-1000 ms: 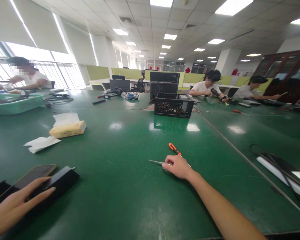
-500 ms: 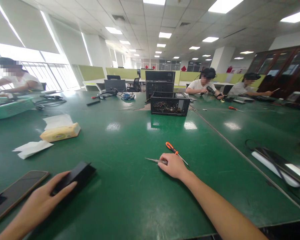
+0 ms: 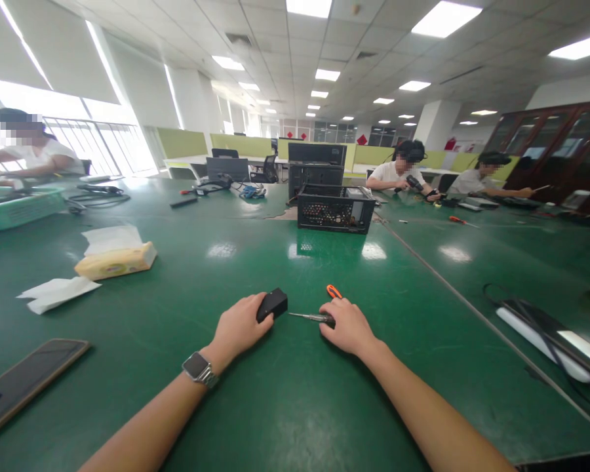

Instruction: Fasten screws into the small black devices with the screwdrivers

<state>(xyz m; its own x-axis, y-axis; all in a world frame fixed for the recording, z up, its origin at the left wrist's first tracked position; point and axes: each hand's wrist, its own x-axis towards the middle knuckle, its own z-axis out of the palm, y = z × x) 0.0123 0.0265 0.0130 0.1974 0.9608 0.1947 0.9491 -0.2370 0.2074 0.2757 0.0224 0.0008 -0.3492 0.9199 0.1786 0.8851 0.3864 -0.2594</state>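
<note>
My left hand (image 3: 240, 322) grips a black box-shaped block (image 3: 274, 304) over the middle of the green table (image 3: 295, 393). Its far end sticks out past my fingers. In my right hand (image 3: 349, 324) is a thin screwdriver (image 3: 307, 317), its metal shaft pointing left at the block, with a small gap between tip and block. Most of its handle is hidden in my fingers. Just beyond that hand lies a second screwdriver with an orange and black handle (image 3: 333, 291); my hand covers its shaft.
A black metal computer case (image 3: 335, 211) stands farther back. To the left are a tissue pack (image 3: 117, 261), a loose tissue (image 3: 59, 294), a phone (image 3: 32, 380) and a green basket (image 3: 22, 211). A dark device with a cable (image 3: 553, 334) lies right. Co-workers sit around the table.
My left hand has carried the black block from beside the phone rightward to the screwdriver tip. The right hand has shifted slightly, now covering the orange screwdriver's shaft.
</note>
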